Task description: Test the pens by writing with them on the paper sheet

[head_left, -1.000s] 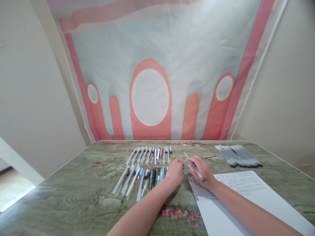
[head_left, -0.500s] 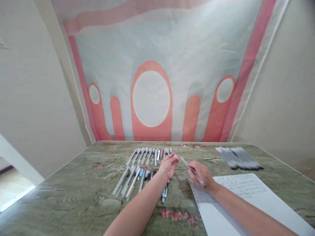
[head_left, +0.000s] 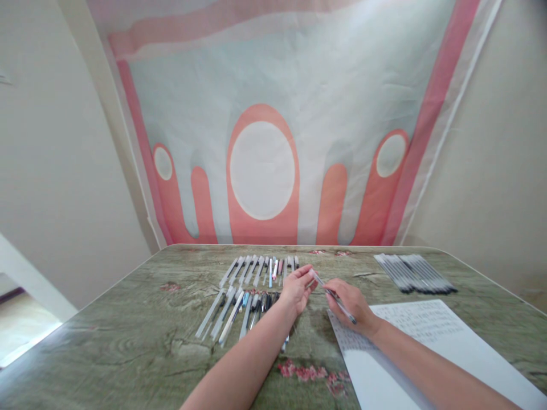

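My right hand [head_left: 348, 304] grips a slim clear pen [head_left: 339, 302] with a dark end, its front pointing up and left. At that front end, the fingertips of my left hand [head_left: 297, 289] pinch a small translucent cap [head_left: 313, 274]. Cap and pen tip meet there; whether the cap is fully on is too small to tell. Under my right wrist lies a white sheet [head_left: 427, 353] with rows of handwriting across its upper part. My left forearm covers part of the nearer row of pens [head_left: 233, 319].
Beyond that row is a second row of pens [head_left: 250, 270], mostly translucent with a few coloured ones. At the far right lies a flat bundle of clear pens [head_left: 414, 273] with dark ends. The wood-patterned table [head_left: 141, 341] reaches a printed cloth [head_left: 262, 171] behind.
My left hand has moved right, bringing the cap to the pen's tip, where a gap showed before. My right hand and the pen have barely moved.
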Demonstrator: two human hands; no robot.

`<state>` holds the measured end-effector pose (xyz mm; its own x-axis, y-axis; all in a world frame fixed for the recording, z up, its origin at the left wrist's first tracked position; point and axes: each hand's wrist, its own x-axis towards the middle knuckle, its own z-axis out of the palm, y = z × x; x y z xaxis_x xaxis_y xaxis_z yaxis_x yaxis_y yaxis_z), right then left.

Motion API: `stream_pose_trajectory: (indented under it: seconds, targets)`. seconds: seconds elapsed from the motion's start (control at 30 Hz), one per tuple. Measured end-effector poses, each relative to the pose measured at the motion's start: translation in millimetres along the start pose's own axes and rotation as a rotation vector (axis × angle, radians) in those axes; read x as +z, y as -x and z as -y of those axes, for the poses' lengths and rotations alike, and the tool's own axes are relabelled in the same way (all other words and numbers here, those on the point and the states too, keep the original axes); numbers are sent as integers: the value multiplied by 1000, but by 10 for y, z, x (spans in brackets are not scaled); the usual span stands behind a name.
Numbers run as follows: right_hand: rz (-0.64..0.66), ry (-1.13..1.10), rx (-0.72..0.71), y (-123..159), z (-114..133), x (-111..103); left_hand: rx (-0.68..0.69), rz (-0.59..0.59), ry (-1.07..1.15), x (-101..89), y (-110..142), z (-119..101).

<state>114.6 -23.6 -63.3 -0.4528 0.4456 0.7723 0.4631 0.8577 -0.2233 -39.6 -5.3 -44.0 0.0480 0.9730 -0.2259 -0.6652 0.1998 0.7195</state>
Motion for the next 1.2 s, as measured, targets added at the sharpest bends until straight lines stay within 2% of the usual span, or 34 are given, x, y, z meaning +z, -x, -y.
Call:
stream_pose_trajectory:
  seconds: [0.57,0.9,1.07,1.13,1.2]
  targets:
    - [-25,154,-153,52,-100,75,172,6,-70,33,23,106]
    - [-9,80,-142,53,-119,107,158,8,-96,52,60,103]
    - [69,72,-77,-25,-66,83,184,-33,-79,20,-1,47]
    - [92,25,21,-50,-47,44,222,-77,-86,8,-38,8]
    - [38,-42,188,-63,-54,7,257,-115,-89,-10,-76,-24]
